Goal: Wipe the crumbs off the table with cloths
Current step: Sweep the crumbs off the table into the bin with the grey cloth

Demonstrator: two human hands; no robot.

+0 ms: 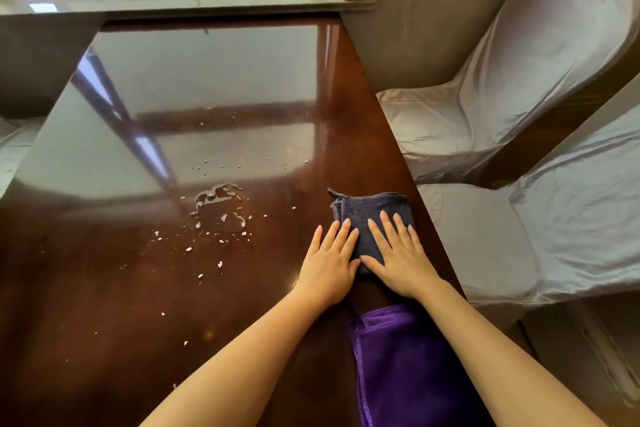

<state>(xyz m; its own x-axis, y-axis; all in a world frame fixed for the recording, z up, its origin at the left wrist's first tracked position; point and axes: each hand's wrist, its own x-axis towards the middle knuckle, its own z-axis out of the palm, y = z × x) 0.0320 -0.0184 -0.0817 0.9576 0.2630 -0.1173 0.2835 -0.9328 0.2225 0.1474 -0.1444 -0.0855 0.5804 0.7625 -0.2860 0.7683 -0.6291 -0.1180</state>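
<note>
Left hand (329, 263) and right hand (398, 258) lie flat, side by side (fingers spread), forearms extended.

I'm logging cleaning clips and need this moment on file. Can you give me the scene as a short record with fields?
surface: glossy dark wood table
mess: crumbs scattered left of the hands, around a small puddle
grey cloth: folded, near the table's right edge
left hand: flat, fingertips on the grey cloth
right hand: flat on the grey cloth
purple cloth: nearer the person, between the forearms
seating: two covered chairs at right
</note>
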